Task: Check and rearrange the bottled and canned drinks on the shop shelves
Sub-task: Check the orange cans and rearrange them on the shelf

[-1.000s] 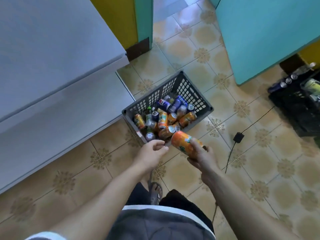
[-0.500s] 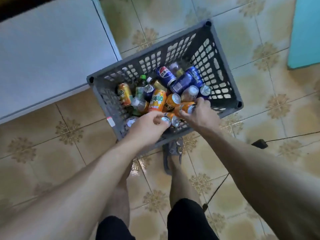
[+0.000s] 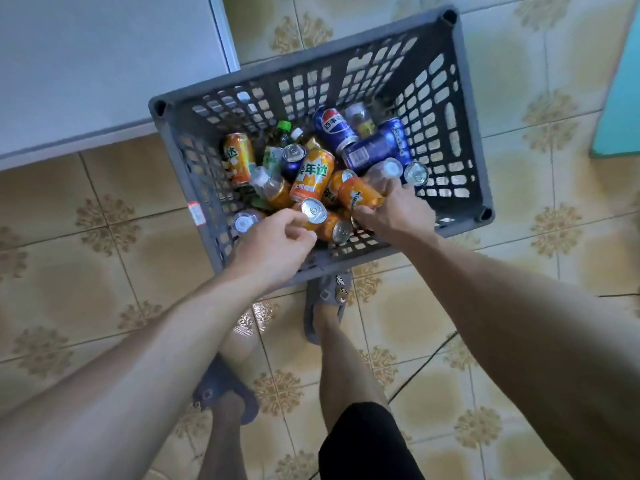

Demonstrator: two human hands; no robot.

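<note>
View: the head camera, looking straight down past two bare forearms to a basket on a tiled floor (image 3: 104, 258).
Task progress: an early stage, by my reading. The drinks lie jumbled in the basket, no shop shelf is in view, and nothing here shows a drink placed or lined up. Sorting and shelving all seem left to do.
Basket: a grey slotted plastic basket (image 3: 462, 109) stands on the floor just in front of the person's feet, its near wall hidden behind the hands.
Basket contents: a loose heap covering the bottom. Several orange cans (image 3: 311, 174) lie at mixed angles, two blue cans (image 3: 375, 147) lie toward the far right, a green-capped bottle (image 3: 282, 131) stands at the far left, and a clear bottle (image 3: 382, 171) lies beside the blue cans.
Left hand: the left hand (image 3: 277, 244) reaches into the near side, thumb and fingers curled round an upright orange can (image 3: 313, 211) with its silver top showing.
Right hand: the right hand (image 3: 396, 213) is closed round a tilted orange can (image 3: 360, 197) resting on the heap.
Surroundings: a white cabinet (image 3: 104, 64) sits at upper left, touching or just beside the basket's far corner. Grey slippers (image 3: 325, 299) are on the feet.
</note>
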